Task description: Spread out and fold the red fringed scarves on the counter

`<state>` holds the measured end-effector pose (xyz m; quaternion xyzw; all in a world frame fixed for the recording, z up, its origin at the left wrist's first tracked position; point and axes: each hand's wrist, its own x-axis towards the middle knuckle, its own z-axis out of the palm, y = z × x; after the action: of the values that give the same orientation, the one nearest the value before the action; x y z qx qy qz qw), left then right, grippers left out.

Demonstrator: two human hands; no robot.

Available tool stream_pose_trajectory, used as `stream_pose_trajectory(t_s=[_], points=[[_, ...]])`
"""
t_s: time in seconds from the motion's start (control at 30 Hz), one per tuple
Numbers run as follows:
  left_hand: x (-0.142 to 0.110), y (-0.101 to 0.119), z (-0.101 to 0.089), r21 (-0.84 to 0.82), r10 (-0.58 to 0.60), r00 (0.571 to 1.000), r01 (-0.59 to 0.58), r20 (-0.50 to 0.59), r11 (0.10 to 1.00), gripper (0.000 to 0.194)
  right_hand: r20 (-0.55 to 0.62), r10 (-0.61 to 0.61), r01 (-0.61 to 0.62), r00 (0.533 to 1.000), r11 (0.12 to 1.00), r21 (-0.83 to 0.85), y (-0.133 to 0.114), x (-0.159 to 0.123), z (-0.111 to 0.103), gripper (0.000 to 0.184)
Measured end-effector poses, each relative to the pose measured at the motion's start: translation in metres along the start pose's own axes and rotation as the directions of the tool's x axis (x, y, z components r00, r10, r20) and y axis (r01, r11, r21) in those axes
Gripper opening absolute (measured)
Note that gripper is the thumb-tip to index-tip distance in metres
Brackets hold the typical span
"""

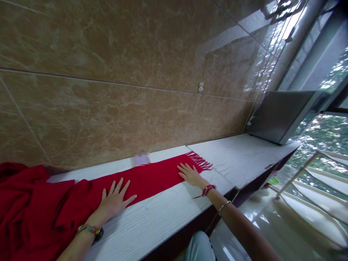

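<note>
A red scarf [157,177] with a fringed end lies along a white wood-grain tabletop [163,217]. Its right stretch is flat; toward the left it bunches into a thick, folded heap. My left hand [114,201], wearing a ring and a beaded bracelet, rests with spread fingers on the scarf where the folds give way to the flat part. Near the fringe, my right hand [189,174] lies with fingers outstretched on the cloth. Both hands are open and grip nothing. Part of the scarf under each palm is hidden.
Brown marble-look wall tiles [108,116] rise right behind the table. A small pale card [141,159], blurred, lies against the scarf's far edge. At the table's far right end stands a grey boxy appliance [282,114]. A metal-framed rack [312,192] is beyond, beside the shiny floor.
</note>
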<state>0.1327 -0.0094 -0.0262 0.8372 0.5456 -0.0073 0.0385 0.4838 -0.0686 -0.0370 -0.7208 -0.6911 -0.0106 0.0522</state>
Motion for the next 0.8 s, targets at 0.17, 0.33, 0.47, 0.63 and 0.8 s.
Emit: stream_pose_trajectory(t_s=[0.17, 0.33, 0.47, 0.63, 0.8], points=[[0.005, 0.0, 0.003, 0.008, -0.01, 1.0, 0.01, 0.01, 1.0, 0.081, -0.045, 0.011, -0.011, 0.999, 1.0, 0.008, 0.01, -0.003, 0.008, 0.047], [-0.006, 0.008, -0.005, -0.003, 0.018, 1.0, -0.018, 0.009, 1.0, 0.082, -0.225, 0.009, -0.013, 0.974, 1.0, -0.017, -0.017, -0.007, 0.006, 0.047], [-0.013, 0.008, -0.008, -0.011, 0.063, 0.998, -0.063, -0.02, 0.998, 0.081, -0.246, -0.281, 0.304, 0.928, 0.951, 0.061, -0.083, -0.008, 0.005, 0.046], [-0.013, -0.007, -0.01, 0.009, 0.022, 0.998, -0.022, -0.061, 1.0, 0.072, -0.155, -0.496, 0.516, 0.854, 0.845, 0.139, -0.139, -0.012, 0.009, 0.044], [-0.011, -0.02, -0.017, -0.026, -0.056, 0.997, 0.058, 0.06, 0.998, 0.07, -0.15, -0.471, 0.491, 0.869, 0.857, 0.153, -0.135, -0.012, 0.01, 0.043]])
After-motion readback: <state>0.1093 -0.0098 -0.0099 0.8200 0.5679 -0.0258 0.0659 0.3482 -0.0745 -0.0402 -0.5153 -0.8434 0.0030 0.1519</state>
